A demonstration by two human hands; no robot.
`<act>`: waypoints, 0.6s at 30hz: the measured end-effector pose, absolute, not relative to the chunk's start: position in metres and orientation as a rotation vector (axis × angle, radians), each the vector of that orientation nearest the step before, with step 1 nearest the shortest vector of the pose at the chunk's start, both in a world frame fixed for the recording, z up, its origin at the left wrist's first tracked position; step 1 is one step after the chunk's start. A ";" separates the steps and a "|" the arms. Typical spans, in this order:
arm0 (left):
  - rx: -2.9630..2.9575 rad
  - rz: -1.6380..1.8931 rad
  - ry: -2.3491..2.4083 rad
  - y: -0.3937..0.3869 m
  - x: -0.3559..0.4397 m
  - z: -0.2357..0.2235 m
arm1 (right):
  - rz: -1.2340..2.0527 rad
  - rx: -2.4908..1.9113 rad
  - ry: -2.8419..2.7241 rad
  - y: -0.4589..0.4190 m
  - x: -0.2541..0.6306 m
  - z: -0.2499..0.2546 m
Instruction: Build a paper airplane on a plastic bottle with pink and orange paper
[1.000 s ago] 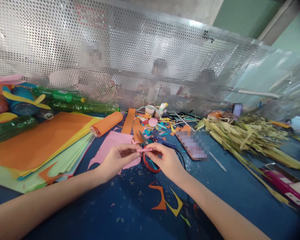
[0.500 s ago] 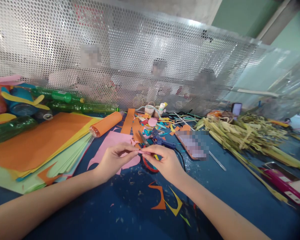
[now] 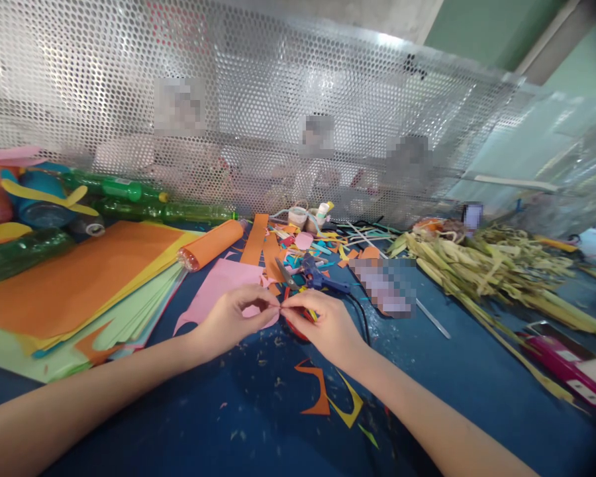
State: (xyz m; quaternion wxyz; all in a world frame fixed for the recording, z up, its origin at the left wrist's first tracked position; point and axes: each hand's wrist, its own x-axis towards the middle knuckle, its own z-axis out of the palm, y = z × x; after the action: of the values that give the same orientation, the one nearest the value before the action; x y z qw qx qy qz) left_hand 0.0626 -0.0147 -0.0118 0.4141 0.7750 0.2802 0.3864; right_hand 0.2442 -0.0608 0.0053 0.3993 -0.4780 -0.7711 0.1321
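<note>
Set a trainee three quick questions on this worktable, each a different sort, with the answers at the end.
1. Multiple choice: What colour is the paper wrapped around the bottle just right of the paper stack?
A) Green
B) Orange
C) Blue

2. True or false: The glue gun lies to the right of the blades of the scissors.

3. Fill in the blank: The sheet partly hidden behind the left hand is ____.

Key: 1 B; 2 true; 3 pink.
</note>
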 end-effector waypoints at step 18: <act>1.629 0.953 0.828 -0.006 0.065 -0.012 | 0.830 -1.284 -1.792 -0.049 0.255 -0.003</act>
State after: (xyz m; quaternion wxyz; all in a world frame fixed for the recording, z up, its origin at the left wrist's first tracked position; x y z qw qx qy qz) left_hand 0.0652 -0.0063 -0.0118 0.5145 0.6779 0.3444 0.3965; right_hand 0.2550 -0.0492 -0.0030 0.3827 -0.5036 -0.7028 0.3255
